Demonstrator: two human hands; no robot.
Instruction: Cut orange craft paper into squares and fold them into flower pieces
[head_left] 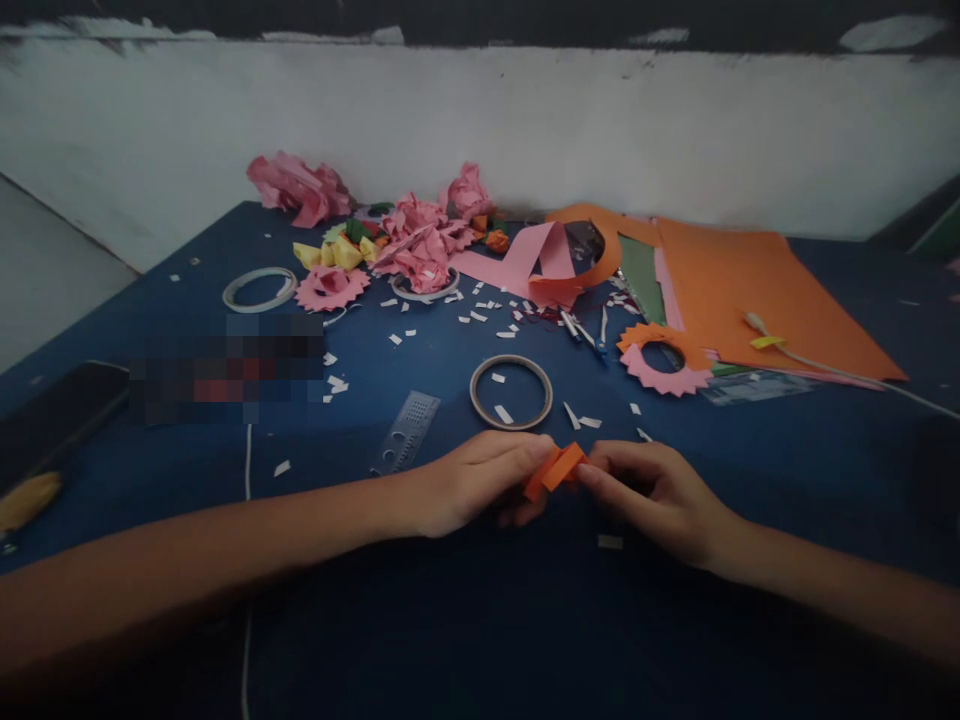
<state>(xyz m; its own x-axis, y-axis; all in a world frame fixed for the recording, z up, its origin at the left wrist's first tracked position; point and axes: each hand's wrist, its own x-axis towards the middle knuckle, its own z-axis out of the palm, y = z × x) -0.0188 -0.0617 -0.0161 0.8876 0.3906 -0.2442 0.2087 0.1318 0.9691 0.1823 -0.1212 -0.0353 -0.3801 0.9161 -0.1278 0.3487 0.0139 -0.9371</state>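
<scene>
Between my two hands is a small piece of folded orange paper (561,468), held just above the blue table. My left hand (487,475) pinches its left side, thumb on top and fingers curled beneath. At its right end, my right hand (660,490) grips it between thumb and bent fingers. Just beyond them lies a roll of tape (475,408) seen as a thin ring, with white paper scraps in and around it. A clear plastic ruler (409,430) rests to the left, partly behind my left forearm.
Crumpled pink paper (424,250) and yellow folded pieces (341,252) are heaped at the back. An orange and pink paper ring (667,370) sits right, by orange sheets (757,290). Scissors (589,335) lie nearby. Another tape ring (259,290) and a phone (60,420) are left.
</scene>
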